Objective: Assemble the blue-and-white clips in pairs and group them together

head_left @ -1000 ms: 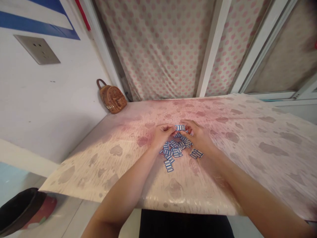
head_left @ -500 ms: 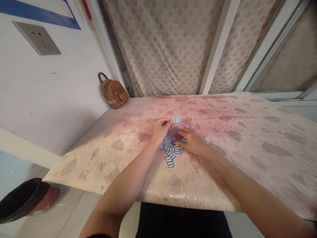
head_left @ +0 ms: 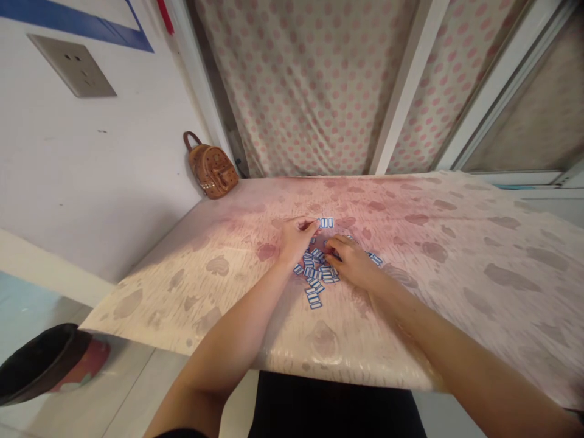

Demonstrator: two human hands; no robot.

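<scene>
Small white cards with blue borders (head_left: 312,298) lie in a loose pile on the patterned tablecloth between my forearms. Beyond the pile, a short row of the same cards (head_left: 326,222) stands out against the cloth. My left hand (head_left: 294,240) has its thumb and forefinger closed at the left end of this row, hiding that end. Over the right side of the pile, my right hand (head_left: 351,261) is curled with fingertips drawn in; what is between them is too small to make out. A few cards (head_left: 375,258) lie right of that hand.
A small brown backpack (head_left: 212,170) leans against the wall at the table's back left corner. A dotted curtain (head_left: 310,91) hangs behind the table (head_left: 456,292). On the floor at left stands a dark-rimmed bin (head_left: 77,365).
My right hand's fingers have curled in and drawn slightly back, showing more cards on its right side. The left hand stays at the row. The view has shifted slightly.
</scene>
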